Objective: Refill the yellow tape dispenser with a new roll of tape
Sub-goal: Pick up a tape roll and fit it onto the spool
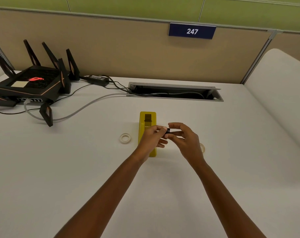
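The yellow tape dispenser (147, 120) stands on the white desk, its long side pointing away from me, its near half hidden behind my left hand (152, 137). A small black spool core (168, 130) is pinched between the fingertips of my left hand and my right hand (185, 139), just above and right of the dispenser. One clear tape ring (125, 137) lies flat on the desk left of the dispenser. Another tape ring (202, 147) peeks out from behind my right wrist.
A black router (28, 85) with upright antennas sits at the back left, with cables (80, 107) trailing across the desk into an open cable tray (175, 92). A beige partition with a "247" sign (192, 31) closes the back. A side desk (281, 93) rises at the right.
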